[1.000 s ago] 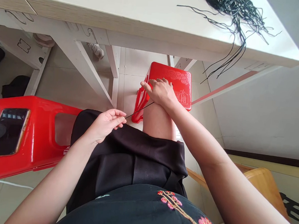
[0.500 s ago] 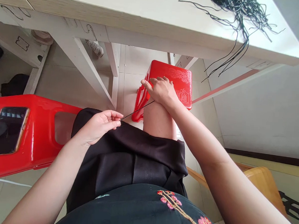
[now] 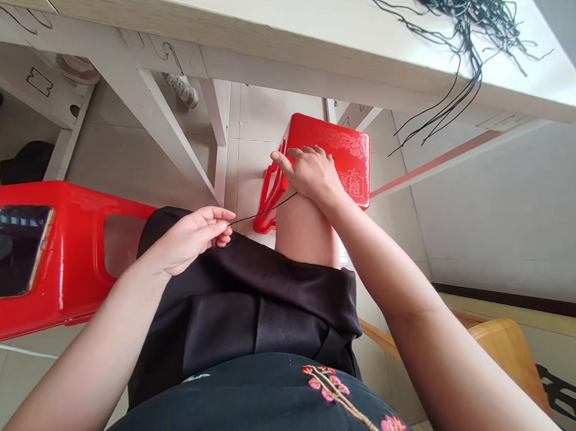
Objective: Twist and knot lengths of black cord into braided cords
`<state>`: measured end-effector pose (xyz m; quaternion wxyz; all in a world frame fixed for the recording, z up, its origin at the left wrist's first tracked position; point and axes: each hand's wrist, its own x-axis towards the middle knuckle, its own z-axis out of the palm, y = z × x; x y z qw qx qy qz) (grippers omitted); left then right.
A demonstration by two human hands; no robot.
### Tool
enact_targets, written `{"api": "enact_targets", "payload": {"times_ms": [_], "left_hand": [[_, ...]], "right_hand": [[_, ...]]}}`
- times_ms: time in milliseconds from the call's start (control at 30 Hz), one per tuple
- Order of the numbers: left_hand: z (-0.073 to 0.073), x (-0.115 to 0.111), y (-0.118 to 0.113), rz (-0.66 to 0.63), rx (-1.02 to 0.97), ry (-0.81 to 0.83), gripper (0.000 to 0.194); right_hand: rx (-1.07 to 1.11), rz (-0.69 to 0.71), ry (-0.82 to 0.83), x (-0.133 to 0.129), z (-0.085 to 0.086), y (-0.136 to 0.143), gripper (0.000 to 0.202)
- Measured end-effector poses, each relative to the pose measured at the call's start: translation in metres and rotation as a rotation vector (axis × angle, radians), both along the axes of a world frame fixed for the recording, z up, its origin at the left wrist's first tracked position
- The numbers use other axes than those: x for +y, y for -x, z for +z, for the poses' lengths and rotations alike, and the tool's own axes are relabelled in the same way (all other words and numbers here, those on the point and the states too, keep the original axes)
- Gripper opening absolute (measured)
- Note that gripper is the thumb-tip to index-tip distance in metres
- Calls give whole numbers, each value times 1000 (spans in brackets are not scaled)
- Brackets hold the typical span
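A thin black cord (image 3: 260, 213) runs between my two hands, curving slightly above my bare leg. One end of it is pinched between the thumb and fingers of my left hand (image 3: 202, 233), over the dark skirt. My right hand (image 3: 314, 173) lies flat on my bare knee, thumb and fingers stretched out. At its palm the cord goes out of sight, so its far end is hidden. Beyond the knee stands a red plastic stool (image 3: 332, 135) with a raised pattern on its top.
A white table (image 3: 279, 36) spans the top, with a bundle of black cords (image 3: 479, 32) hanging partly over its edge. At the left, a phone (image 3: 13, 251) lies on another red stool (image 3: 78, 248). A wooden chair (image 3: 508, 352) stands lower right. Another person's shoe (image 3: 181, 90) shows under the table.
The cord has gone from straight to slightly sagging. My left fingers have shifted their pinch a little upward and left, while my right hand keeps its place on the knee.
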<state>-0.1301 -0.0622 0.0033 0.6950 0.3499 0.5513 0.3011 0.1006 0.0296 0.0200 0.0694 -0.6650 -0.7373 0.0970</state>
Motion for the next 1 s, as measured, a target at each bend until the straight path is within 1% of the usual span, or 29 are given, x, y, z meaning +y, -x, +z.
{"api": "enact_targets", "payload": {"times_ms": [133,267,333,400,467,567,633,733,833,1000], "left_hand": [[7,8,-12,-32,-35,6,33],[14,21,-38,-170,34,-51,45],[15,28,-53,-205,49,-83,48],[13,35,-67,-184,53,-136,45],[8,40,-80,-140,53,-241,37],[-2,45,-97,-95,59,-412,26],[-9,48,-104,-76,92,-490,24],[-18,50,-111,-25,144,-552,26],[-23,52,-113,-12,164,-587,27],[-21,56,-115,-11,287,-693,13]], "right_hand": [[-8,5,6,0,1,1,76],[-2,4,8,0,0,2,78],[3,3,3,0,-1,2,78],[5,1,-2,0,-1,2,78],[6,-3,9,1,-1,2,78],[6,-5,46,1,1,1,78],[8,2,58,1,2,0,78],[38,8,56,2,2,-1,77],[79,1,65,3,1,-2,76],[113,1,68,3,3,-2,77]]}}
